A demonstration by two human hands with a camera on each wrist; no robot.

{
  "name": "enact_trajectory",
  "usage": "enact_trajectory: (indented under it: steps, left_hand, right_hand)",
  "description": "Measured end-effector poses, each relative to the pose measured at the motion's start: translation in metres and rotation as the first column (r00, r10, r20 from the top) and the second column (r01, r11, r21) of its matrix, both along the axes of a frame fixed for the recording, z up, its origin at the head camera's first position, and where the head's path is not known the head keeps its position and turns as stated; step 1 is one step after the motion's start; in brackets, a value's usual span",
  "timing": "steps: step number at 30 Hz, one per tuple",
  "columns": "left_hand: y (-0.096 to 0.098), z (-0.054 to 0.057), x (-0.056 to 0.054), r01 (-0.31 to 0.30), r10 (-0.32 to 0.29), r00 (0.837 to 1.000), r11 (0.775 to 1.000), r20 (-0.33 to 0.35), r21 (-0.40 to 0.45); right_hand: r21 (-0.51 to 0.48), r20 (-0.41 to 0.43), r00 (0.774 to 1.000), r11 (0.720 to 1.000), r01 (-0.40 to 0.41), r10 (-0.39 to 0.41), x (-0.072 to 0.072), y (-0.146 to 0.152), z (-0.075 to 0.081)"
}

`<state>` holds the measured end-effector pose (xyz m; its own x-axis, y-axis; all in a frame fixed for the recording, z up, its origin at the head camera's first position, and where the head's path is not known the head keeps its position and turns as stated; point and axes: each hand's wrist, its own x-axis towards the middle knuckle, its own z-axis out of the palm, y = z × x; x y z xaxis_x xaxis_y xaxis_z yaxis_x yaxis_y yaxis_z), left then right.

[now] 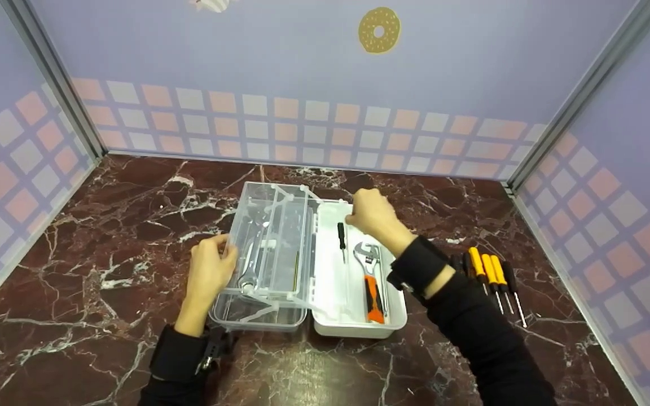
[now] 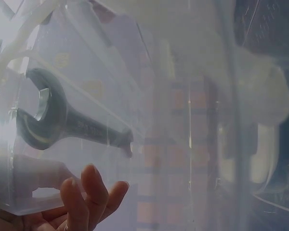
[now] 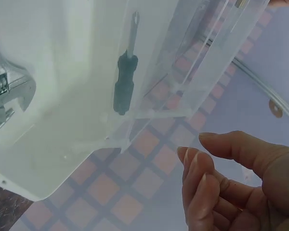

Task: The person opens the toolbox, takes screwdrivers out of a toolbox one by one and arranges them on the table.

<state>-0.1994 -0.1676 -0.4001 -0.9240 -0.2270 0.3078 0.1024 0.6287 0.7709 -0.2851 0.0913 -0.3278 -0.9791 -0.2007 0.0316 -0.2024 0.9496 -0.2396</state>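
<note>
My left hand [image 1: 207, 268] holds the left edge of a clear plastic tray [image 1: 286, 248], with its thumb showing through the plastic in the left wrist view. A metal open-end wrench [image 2: 86, 127] lies in that tray. My right hand [image 1: 376, 213] is over the far end of a white toolbox [image 1: 359, 331], its fingers loosely bent and holding nothing. Inside the box are a small black-handled screwdriver [image 3: 125, 84], an adjustable wrench [image 1: 372, 285] with an orange and black handle, and a thin metal tool [image 1: 382, 282] along the right wall.
Several screwdrivers [image 1: 491, 273] with yellow or black handles lie on the dark marbled table [image 1: 105, 254], right of the box. The clear lid [image 1: 260, 322] lies opened to the left, below the tray. Patterned panels [image 1: 325, 67] enclose the back and sides.
</note>
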Motion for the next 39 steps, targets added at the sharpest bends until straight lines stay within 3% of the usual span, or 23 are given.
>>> enact_trajectory:
  steps: [19, 39]
  left_hand:
    - [0.001, -0.002, 0.001, 0.011, -0.012, 1.0, 1.0, 0.01, 0.015]
    - [0.0, 0.0, 0.0, 0.012, -0.012, 1.0, 1.0, 0.019, 0.015]
  right_hand:
    - [0.149, 0.036, 0.998, 0.987, -0.06, 0.056, -0.003, -0.03, -0.031]
    - [0.307, -0.044, 0.999, 0.952, 0.021, -0.008, -0.005, -0.046, -0.041]
